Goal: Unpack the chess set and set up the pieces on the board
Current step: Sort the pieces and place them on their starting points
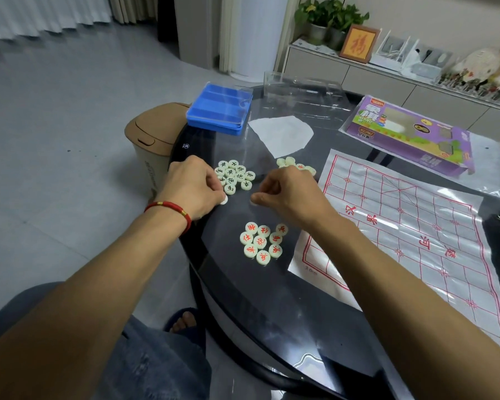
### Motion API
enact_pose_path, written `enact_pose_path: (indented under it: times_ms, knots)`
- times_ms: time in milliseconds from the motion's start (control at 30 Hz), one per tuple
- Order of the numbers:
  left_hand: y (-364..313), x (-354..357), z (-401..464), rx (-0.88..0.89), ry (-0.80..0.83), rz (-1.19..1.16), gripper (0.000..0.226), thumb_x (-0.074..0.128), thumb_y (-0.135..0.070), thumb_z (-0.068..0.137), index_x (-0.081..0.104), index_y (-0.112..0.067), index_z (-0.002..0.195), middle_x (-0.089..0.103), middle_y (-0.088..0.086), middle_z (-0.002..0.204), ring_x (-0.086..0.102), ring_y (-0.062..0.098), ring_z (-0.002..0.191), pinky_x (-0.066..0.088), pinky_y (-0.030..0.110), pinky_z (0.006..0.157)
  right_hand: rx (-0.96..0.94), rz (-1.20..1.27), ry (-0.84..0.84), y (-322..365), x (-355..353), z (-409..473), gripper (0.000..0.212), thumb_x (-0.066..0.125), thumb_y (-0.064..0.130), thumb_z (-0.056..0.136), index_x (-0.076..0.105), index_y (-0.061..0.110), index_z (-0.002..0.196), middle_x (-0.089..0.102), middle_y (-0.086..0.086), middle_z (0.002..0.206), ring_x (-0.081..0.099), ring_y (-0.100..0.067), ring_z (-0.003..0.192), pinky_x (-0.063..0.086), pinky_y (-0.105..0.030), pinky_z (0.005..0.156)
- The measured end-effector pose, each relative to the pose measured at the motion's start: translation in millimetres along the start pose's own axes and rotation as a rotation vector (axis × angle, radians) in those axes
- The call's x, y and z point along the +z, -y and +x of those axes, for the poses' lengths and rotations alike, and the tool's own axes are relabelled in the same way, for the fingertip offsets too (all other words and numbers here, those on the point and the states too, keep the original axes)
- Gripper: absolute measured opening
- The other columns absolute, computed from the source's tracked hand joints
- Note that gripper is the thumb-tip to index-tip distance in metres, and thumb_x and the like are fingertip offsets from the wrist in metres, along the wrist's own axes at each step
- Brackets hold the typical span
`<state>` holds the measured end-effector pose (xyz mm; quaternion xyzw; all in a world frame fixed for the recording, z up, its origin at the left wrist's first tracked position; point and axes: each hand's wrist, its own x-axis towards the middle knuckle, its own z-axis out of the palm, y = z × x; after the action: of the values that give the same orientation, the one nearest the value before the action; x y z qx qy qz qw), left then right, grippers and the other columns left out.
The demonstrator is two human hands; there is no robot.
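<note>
A plastic chess board sheet (401, 226) with red lines lies on the right of the dark round table (272, 298). Round cream pieces sit in three clusters: black-lettered pieces (235, 176) left of centre, red-lettered pieces (261, 242) nearer me, and a few unsorted pieces (289, 163) behind my right hand. My left hand (192, 187) pinches a cream piece (223, 200) beside the black cluster. With curled fingers my right hand (289, 194) pinches another piece (254, 202) just above the table.
A blue tray with a clear lid (218, 109) stands at the table's far edge, with a clear plastic cover (303, 90) and a white paper scrap (282, 134) beside it. The purple chess box (410, 134) lies far right. A tan bin (149, 142) stands beside the table.
</note>
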<state>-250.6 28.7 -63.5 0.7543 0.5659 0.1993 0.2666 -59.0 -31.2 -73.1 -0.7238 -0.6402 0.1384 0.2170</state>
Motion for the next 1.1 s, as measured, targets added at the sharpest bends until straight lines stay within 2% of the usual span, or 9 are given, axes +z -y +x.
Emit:
enact_pose_path:
  times_ms: [100, 200, 300, 433, 500, 667, 833, 933, 1100]
  knots:
    - [1, 8, 3, -0.010, -0.064, 0.018, 0.017, 0.081, -0.016, 0.077, 0.072, -0.022, 0.065, 0.068, -0.003, 0.073, 0.066, 0.016, 0.083, 0.059, 0.034, 0.080, 0.067, -0.003, -0.074, 10, 15, 9, 0.028, 0.077, 0.048, 0.082, 0.071, 0.022, 0.079, 0.069, 0.004, 0.073, 0.065, -0.016, 0.072, 0.059, -0.043, 0.069]
    - [1, 13, 5, 0.013, -0.110, 0.034, 0.018, 0.075, -0.017, 0.080, 0.068, -0.024, 0.065, 0.067, -0.002, 0.070, 0.067, 0.021, 0.079, 0.059, 0.038, 0.081, 0.045, -0.068, -0.134, 16, 22, 7, 0.030, 0.070, 0.050, 0.089, 0.069, 0.020, 0.081, 0.068, 0.000, 0.074, 0.064, -0.022, 0.072, 0.057, -0.044, 0.068]
    - [-1, 15, 6, 0.061, -0.122, 0.049, 0.020, 0.071, -0.015, 0.084, 0.064, -0.023, 0.066, 0.065, -0.002, 0.067, 0.067, 0.024, 0.079, 0.058, 0.042, 0.083, 0.018, -0.084, -0.223, 6, 14, 2, 0.026, 0.065, 0.040, 0.095, 0.070, 0.016, 0.087, 0.069, -0.002, 0.078, 0.062, -0.024, 0.073, 0.055, -0.042, 0.066]
    - [-8, 15, 6, 0.089, -0.175, 0.020, 0.014, 0.061, -0.025, 0.086, 0.062, -0.026, 0.072, 0.066, 0.001, 0.066, 0.066, 0.029, 0.077, 0.057, 0.044, 0.080, 0.087, -0.260, -0.353, -25, -5, 4, 0.017, 0.058, 0.028, 0.099, 0.068, 0.020, 0.109, 0.066, -0.006, 0.106, 0.064, -0.029, 0.088, 0.057, -0.046, 0.073]
    - [-13, 14, 2, 0.118, -0.201, -0.018, 0.010, 0.059, -0.031, 0.085, 0.063, -0.029, 0.076, 0.065, -0.001, 0.064, 0.066, 0.029, 0.075, 0.058, 0.043, 0.076, 0.097, -0.346, -0.333, -36, -11, 5, 0.022, 0.057, 0.027, 0.101, 0.068, 0.020, 0.118, 0.061, -0.008, 0.110, 0.062, -0.030, 0.090, 0.056, -0.044, 0.072]
    - [-18, 12, -4, 0.174, -0.200, -0.061, 0.007, 0.058, -0.031, 0.083, 0.064, -0.030, 0.080, 0.062, -0.007, 0.058, 0.066, 0.026, 0.072, 0.058, 0.043, 0.074, 0.007, -0.497, -0.241, -37, -10, 2, 0.023, 0.058, 0.022, 0.101, 0.073, 0.016, 0.117, 0.055, -0.009, 0.106, 0.057, -0.030, 0.093, 0.055, -0.044, 0.067]
    - [-19, 10, -6, 0.186, -0.209, -0.053, 0.007, 0.060, -0.025, 0.085, 0.065, -0.030, 0.086, 0.061, -0.007, 0.061, 0.065, 0.026, 0.075, 0.058, 0.044, 0.076, -0.043, -0.538, -0.265, -30, -8, 7, 0.024, 0.054, 0.016, 0.100, 0.070, 0.014, 0.117, 0.059, -0.007, 0.113, 0.053, -0.027, 0.100, 0.054, -0.040, 0.064]
    - [-19, 10, -8, 0.189, -0.207, -0.057, 0.009, 0.059, -0.024, 0.084, 0.065, -0.030, 0.088, 0.062, -0.005, 0.065, 0.065, 0.027, 0.077, 0.058, 0.045, 0.076, -0.053, -0.567, -0.212, -27, -6, 10, 0.028, 0.051, 0.009, 0.098, 0.069, 0.013, 0.119, 0.059, -0.007, 0.115, 0.052, -0.028, 0.104, 0.055, -0.042, 0.067]
    - [-17, 10, -10, 0.181, -0.200, -0.055, 0.015, 0.054, -0.028, 0.079, 0.065, -0.032, 0.089, 0.064, -0.006, 0.067, 0.064, 0.028, 0.078, 0.057, 0.044, 0.076, -0.144, -0.454, -0.137, -23, -14, -7, 0.033, 0.058, 0.005, 0.096, 0.072, 0.017, 0.123, 0.064, -0.006, 0.117, 0.053, -0.025, 0.106, 0.056, -0.045, 0.072]
